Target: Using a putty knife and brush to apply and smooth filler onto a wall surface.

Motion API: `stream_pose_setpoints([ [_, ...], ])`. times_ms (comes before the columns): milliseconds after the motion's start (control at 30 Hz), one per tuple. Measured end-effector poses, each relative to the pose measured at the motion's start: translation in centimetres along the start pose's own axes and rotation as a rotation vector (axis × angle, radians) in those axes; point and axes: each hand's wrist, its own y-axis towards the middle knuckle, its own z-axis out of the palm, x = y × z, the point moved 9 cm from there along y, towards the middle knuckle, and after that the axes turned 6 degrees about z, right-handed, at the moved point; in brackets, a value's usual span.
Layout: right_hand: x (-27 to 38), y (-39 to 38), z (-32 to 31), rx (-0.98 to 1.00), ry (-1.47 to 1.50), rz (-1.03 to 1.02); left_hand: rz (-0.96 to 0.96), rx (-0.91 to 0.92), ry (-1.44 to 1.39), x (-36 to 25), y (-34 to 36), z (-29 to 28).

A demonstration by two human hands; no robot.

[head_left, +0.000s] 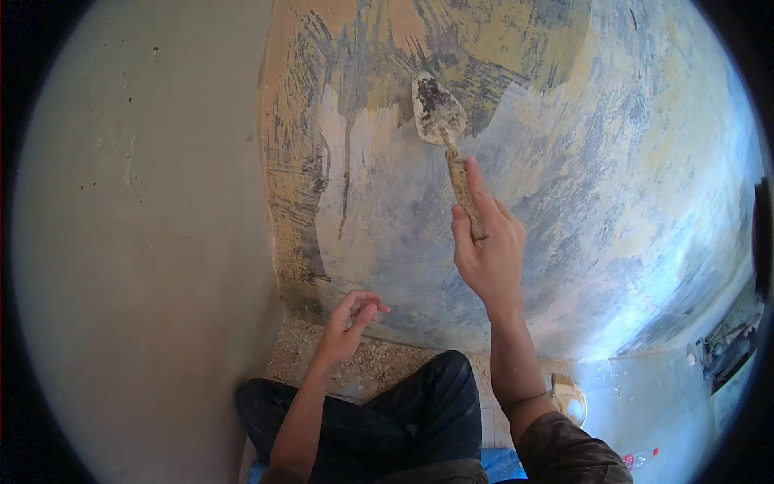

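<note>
My right hand [493, 250] is wrapped round the worn handle of a small pointed trowel [439, 113], index finger stretched along it. The trowel's blade is crusted with pale material and has a dark patch. It points upward against a patchy wall [419, 218] of grey, ochre and whitish areas; whether it touches cannot be told. A cluster of thin dark scratches shows just above its tip. Lower down, my left hand [351, 323] is held in front of the wall's bottom edge, fingers loosely bent and apart, holding nothing.
A plain greenish-grey wall [153, 242] meets the patchy one at a corner on the left. Crumbled debris [387, 367] covers the floor around my bent legs [387, 427]. Right of my forearm stands a yellowish bucket [568, 398]. Dark objects [730, 352] lie at the far right.
</note>
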Motion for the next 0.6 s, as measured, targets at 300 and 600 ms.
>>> stream_pose_setpoints([
  [300, 1.1, 0.4, 1.9, 0.001, -0.004, 0.121, 0.034, -0.04, -0.024, -0.6, -0.1, -0.8],
  [600, 1.7, 0.9, 0.8, -0.017, 0.022, 0.114, 0.119, 0.069, 0.049, -4.8, 2.6, 0.8],
])
